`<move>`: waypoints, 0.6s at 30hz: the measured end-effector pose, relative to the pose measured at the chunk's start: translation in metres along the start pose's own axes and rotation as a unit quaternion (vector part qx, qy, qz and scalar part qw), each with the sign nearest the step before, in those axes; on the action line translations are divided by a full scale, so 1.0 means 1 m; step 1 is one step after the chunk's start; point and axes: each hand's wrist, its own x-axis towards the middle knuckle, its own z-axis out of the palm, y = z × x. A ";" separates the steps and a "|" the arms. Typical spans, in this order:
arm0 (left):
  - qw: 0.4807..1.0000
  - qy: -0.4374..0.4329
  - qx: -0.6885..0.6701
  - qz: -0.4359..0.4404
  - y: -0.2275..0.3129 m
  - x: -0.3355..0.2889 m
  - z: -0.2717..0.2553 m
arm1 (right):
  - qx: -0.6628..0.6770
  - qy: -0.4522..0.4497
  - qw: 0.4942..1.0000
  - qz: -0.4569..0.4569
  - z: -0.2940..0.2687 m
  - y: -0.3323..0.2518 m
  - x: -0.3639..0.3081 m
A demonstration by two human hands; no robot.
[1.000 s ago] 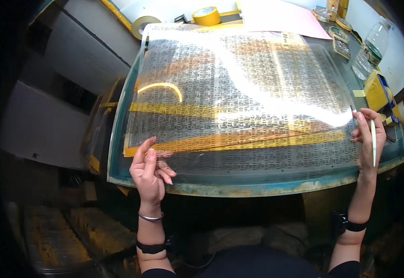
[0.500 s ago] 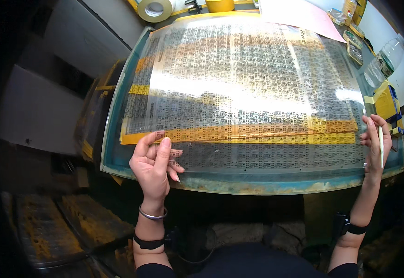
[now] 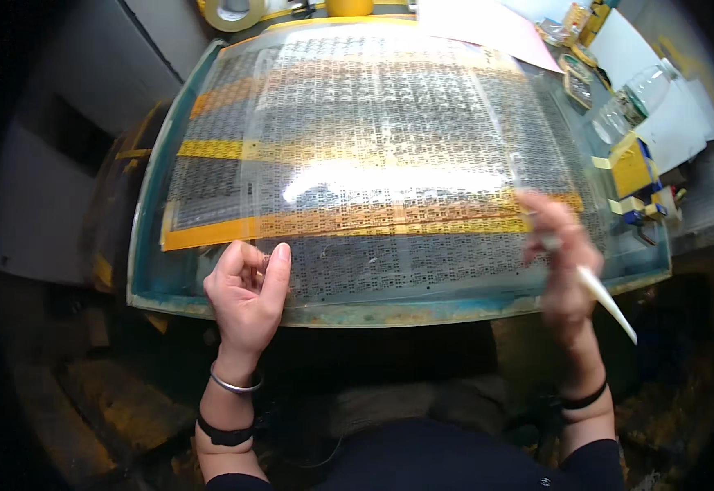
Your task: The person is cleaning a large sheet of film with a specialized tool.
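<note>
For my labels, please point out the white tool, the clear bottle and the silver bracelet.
White tool [image 3: 607, 303]: head view, its exposed shaft.
Clear bottle [image 3: 632, 102]: head view, its middle.
Silver bracelet [image 3: 236, 389]: head view, its band.

No text legible, patterned sheet [image 3: 389, 139] included

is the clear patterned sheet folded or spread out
Spread out: the clear patterned sheet reaches open across the table, with no fold showing.

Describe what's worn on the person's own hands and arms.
Left hand and right hand are both gloveless. A silver bangle circles the left wrist, with a black strap farther up; a slim black band circles the right forearm. Both dark sleeves are short.
</note>
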 end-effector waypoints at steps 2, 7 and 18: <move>0.994 0.010 0.101 0.045 0.006 -0.003 0.004 | 0.096 -0.124 0.980 0.120 0.025 -0.016 0.009; 0.974 -0.060 0.200 0.092 0.026 -0.010 0.000 | 0.159 -0.165 0.933 0.278 0.047 -0.006 0.019; 0.948 -0.124 0.170 0.240 0.016 0.009 -0.014 | 0.090 -0.180 0.955 0.216 0.028 -0.005 0.006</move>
